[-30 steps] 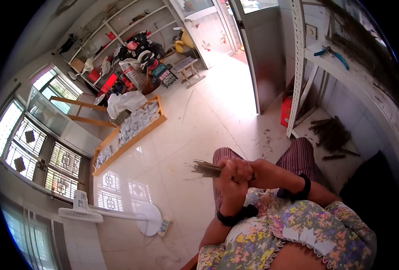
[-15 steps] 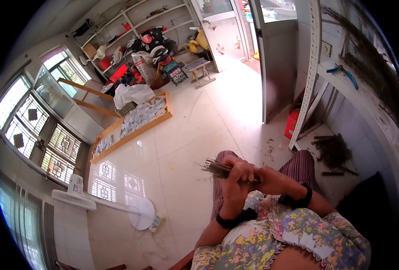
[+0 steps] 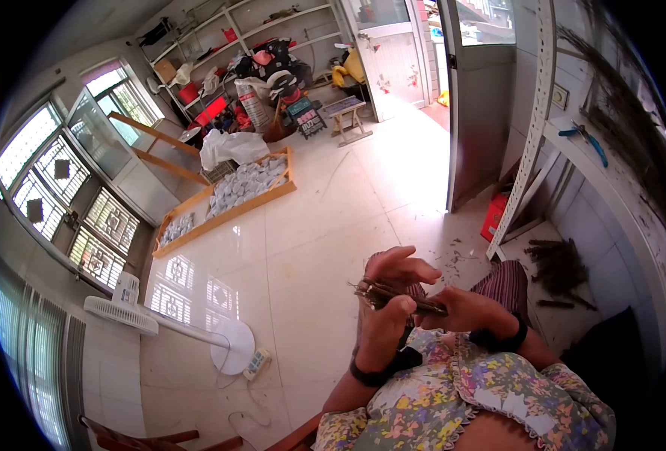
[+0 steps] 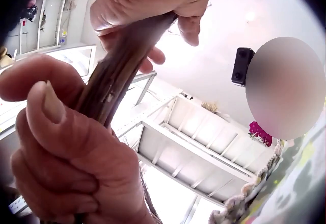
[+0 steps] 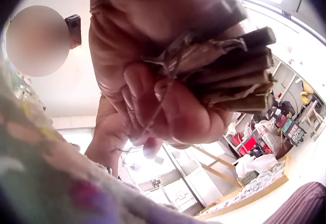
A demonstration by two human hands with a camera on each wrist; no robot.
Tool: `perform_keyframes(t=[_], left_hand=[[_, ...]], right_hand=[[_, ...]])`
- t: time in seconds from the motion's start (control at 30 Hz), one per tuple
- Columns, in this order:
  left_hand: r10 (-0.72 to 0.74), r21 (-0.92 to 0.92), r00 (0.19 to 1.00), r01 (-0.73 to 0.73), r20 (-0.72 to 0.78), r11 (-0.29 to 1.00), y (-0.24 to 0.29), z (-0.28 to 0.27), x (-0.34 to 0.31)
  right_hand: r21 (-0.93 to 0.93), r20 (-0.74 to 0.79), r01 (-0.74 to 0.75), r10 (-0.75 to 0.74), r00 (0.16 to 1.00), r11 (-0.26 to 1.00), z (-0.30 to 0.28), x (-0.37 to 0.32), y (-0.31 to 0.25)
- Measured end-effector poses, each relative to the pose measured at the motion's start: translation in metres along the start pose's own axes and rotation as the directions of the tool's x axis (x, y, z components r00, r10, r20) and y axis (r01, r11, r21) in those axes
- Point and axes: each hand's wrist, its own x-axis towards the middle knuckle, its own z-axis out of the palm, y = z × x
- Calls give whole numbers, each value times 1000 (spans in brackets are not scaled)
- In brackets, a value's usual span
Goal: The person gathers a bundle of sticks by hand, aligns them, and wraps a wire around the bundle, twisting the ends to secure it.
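Both hands hold a small bundle of brown sticks over the lap in the head view. My right hand grips one end, with its thumb along the top. My left hand has its fingers lifted and stretched out over the bundle, its thumb apart from them on the near side. The left wrist view shows the sticks running lengthwise between the two hands. Cut stick ends poke out beside curled fingers in the right wrist view, and a thin fibre trails there.
More dark sticks lie piled under the white shelf at right, with blue-handled pliers on it. A wooden tray holds grey pieces on the floor. A white fan stands at left; a door stands ajar.
My left hand's fingers, wrapped round the bundle before, have lifted and spread. The stick ends project less far to the left. The right hand stays on its end, while the head view has shifted.
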Motion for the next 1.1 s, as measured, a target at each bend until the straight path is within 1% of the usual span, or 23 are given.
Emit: perform_keyframes(t=[0.07, 0.1, 0.17, 0.23, 0.27, 0.3, 0.37, 0.4, 0.43, 0.47, 0.5, 0.57, 0.6, 0.77, 0.8, 0.9, 0.93, 1.0, 1.03, 1.07, 1.1], left_hand=[[12, 9, 996, -13, 87, 1000, 2, 4, 4], [-41, -23, 994, 44, 102, 999, 5, 7, 3], [-143, -85, 980, 156, 140, 984, 13, 10, 2], [-162, -21, 964, 170, 209, 985, 10, -4, -5], [-173, 10, 955, 176, 242, 984, 8, -10, -8], [-159, -17, 952, 169, 260, 985, 6, -12, -8], [-129, -71, 948, 156, 292, 985, 3, -14, -8], [-123, -89, 958, 151, 258, 985, 2, -12, -9], [-116, -107, 968, 143, 224, 984, 3, -9, -11], [-110, -123, 975, 135, 191, 983, 3, -5, -11], [-47, -127, 984, 69, 173, 990, 1, -2, -11], [74, -132, 988, -56, 133, 990, -3, 4, -10], [79, -134, 990, -64, 115, 989, -3, 3, -11], [102, -125, 995, -100, 8, 987, -2, 7, -10], [72, -130, 997, -69, 16, 989, -3, 1, -11], [36, -158, 997, -25, 68, 987, -3, -5, -11], [28, -297, 988, 19, 152, 955, -6, -14, -15], [13, -418, 999, 6, 42, 908, -21, -37, -36], [-6, -431, 1000, 15, 22, 902, -27, -39, -37], [21, -313, 1000, -20, 0, 950, -23, -31, -26], [48, -213, 999, -51, -20, 976, -22, -23, -17]], right_hand=[[68, 54, 27, -30, 998, 997, 1, 0, 2], [102, 79, 39, -47, 996, 994, 1, 0, 4], [141, 40, 123, -130, 991, 982, 8, 4, 24], [113, 68, 131, -139, 988, 985, 7, 3, 28], [65, 116, 97, -104, 988, 993, 3, -2, 23], [16, 162, 64, -66, 985, 998, 0, -5, 17], [127, 149, 86, -105, 983, 988, 4, -4, 9], [181, 142, 98, -125, 982, 979, 5, -4, 7], [128, 130, 104, -120, 984, 986, 4, -5, 5], [76, 117, 109, -117, 986, 991, 3, -6, 3], [23, 102, 112, -114, 988, 993, 2, -6, 1], [-153, -30, 152, -159, 987, 976, 2, -5, -6], [-242, -94, 161, -188, 978, 957, 4, -5, -9], [-332, -273, 126, -223, 936, 935, 11, -2, -7], [-346, -307, 114, -227, 924, 931, 12, -2, -7], [-173, -153, 157, -184, 971, 972, 8, -4, -7], [-125, -74, 169, -179, 981, 978, 9, -4, -6], [-52, 16, 162, -161, 987, 985, 3, -2, -3], [6, 46, 128, -128, 991, 992, -1, -1, -7], [55, 42, 131, -133, 990, 990, -4, -4, -12], [160, -29, 278, -277, 960, 947, 9, 4, 18]])
